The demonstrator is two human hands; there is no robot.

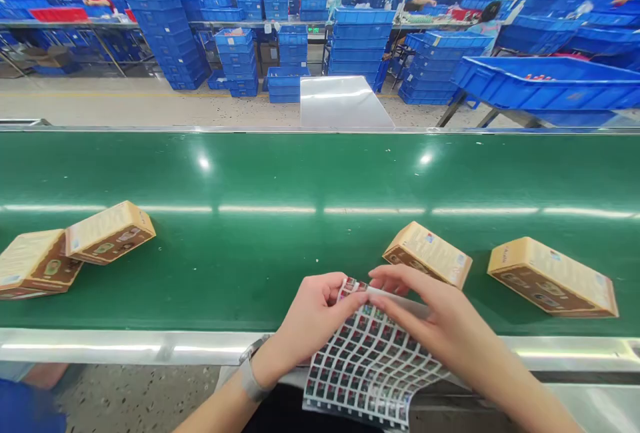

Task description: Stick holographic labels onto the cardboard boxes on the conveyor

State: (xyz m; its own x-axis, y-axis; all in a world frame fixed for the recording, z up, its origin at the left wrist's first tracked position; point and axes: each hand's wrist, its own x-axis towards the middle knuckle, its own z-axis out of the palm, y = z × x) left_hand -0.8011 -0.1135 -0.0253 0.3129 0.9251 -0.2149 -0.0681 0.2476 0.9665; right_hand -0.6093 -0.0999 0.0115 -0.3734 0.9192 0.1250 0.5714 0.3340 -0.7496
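Note:
A sheet of small dark-and-red stickers (357, 363) hangs curved between my hands at the belt's near edge. My left hand (317, 309), with a watch on its wrist, pinches the sheet's top edge between thumb and fingers. On the same edge, my right hand (425, 299) also grips the sheet, its thumb close to the left thumb and its fingers bent over the back. Part of the sheet's upper right is covered by that hand. Just beyond the right hand lies a brown-and-cream carton (427, 253). Whether a single sticker is lifted cannot be made out.
The green conveyor belt (240, 173) runs across in front of me. Another carton (553, 279) lies on the right, and two touching cartons (110, 233) on the left. Behind stand stacked blue crates (160, 26), a large blue tub (555, 86) and several people at benches.

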